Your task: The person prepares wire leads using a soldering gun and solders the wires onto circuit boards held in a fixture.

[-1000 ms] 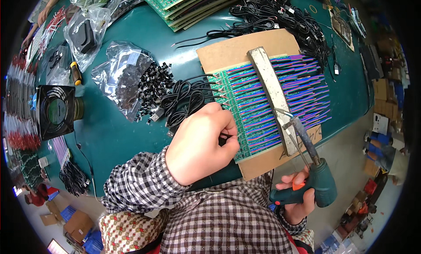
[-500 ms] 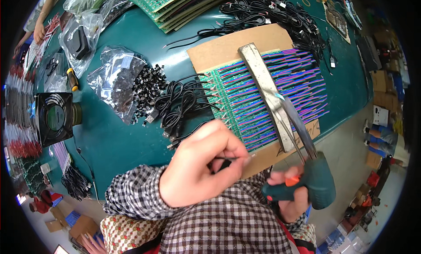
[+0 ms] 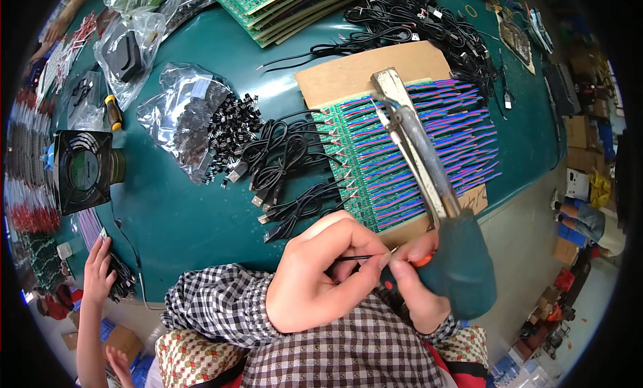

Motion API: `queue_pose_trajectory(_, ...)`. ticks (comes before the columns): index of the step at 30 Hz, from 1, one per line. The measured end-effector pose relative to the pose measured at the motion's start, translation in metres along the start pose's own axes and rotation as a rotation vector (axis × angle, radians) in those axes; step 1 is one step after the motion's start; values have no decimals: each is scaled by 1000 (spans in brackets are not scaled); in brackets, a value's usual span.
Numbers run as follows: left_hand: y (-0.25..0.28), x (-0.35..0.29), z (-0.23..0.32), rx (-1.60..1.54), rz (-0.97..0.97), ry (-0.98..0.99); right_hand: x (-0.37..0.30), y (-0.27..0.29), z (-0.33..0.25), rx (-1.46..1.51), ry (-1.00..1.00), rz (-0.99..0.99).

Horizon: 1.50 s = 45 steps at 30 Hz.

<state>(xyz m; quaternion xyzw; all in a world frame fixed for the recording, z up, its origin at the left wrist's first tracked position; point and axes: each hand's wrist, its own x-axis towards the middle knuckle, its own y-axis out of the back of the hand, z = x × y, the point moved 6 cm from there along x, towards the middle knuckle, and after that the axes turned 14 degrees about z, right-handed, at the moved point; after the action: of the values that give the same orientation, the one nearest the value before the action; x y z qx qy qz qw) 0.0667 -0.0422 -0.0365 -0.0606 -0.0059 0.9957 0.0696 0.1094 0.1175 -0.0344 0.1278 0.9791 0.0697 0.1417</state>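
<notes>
My left hand (image 3: 321,277) pinches a thin black cable (image 3: 355,258) between thumb and forefinger. Its end lies at the fingertips of my right hand (image 3: 420,291), almost touching them. That hand is wrapped round a dark green soldering gun (image 3: 465,274) with an orange trigger, its long metal barrel pointing up and away. Beyond it, a green circuit board panel (image 3: 351,167) with rows of red, blue and black wires lies on cardboard (image 3: 321,81). A worn metal bar (image 3: 387,84) rests across the wires, partly hidden by the barrel.
Black USB cables (image 3: 274,157) lie left of the panel, beside small black connectors (image 3: 231,123) spilling from a clear bag (image 3: 174,120). A fan (image 3: 84,170) and a yellow-handled screwdriver (image 3: 113,112) are farther left. Stacked boards (image 3: 295,16) stand behind. Another person's hand (image 3: 99,274) reaches in at left.
The soldering gun has swung left and my right hand has come up to my left fingertips. My left hand has shifted slightly right and down. Another person's arm now reaches to the table at left.
</notes>
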Motion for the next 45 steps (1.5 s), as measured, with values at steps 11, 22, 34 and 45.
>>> queue_pose_trajectory(11, 12, 41, -14, 334, 0, -22, -16, 29, 17, 206, 8, 91)
queue_pose_trajectory(22, 5, 52, -14, 517, -5, -78, -59, 67, 49, 266, -107, 172)
queue_pose_trajectory(34, 6, 52, -15, 502, -8, -78, -55, 65, 47, -9, 41, -69)
queue_pose_trajectory(45, 6, 52, -15, 496, -30, -71, -55, 59, 48, 61, -24, 18)
